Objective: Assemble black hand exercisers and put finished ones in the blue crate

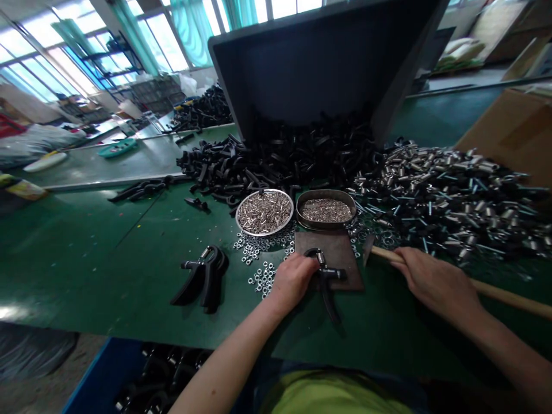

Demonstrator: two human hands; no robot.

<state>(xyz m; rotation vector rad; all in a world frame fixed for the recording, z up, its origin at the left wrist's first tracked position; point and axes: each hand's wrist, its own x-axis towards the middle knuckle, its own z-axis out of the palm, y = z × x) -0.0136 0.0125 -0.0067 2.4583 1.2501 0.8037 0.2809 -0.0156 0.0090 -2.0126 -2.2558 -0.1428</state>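
Observation:
My left hand point(295, 280) is closed on a black spring hand grip point(328, 290), which lies over a square metal plate point(347, 253) on the green table. The grip's coil spring shows just past my fingertips. Wrapped round the wooden handle of a hammer point(383, 253) is my right hand point(437, 284); the hammer's head stands right of the plate. Two black hand grips point(207, 279) lie left of my left hand. Behind the plate are a round dish of metal pins point(264, 213) and an oval tin of small metal parts point(326, 210). Loose nuts point(263, 279) lie beside my left hand.
A large dark bin point(319, 63) lies tipped at the back, black handle parts point(259, 161) spilling out. Springs and bolts with black parts point(448, 201) are heaped at right, before a cardboard box point(513, 132). A blue crate point(99, 374) of black parts stands below the front edge.

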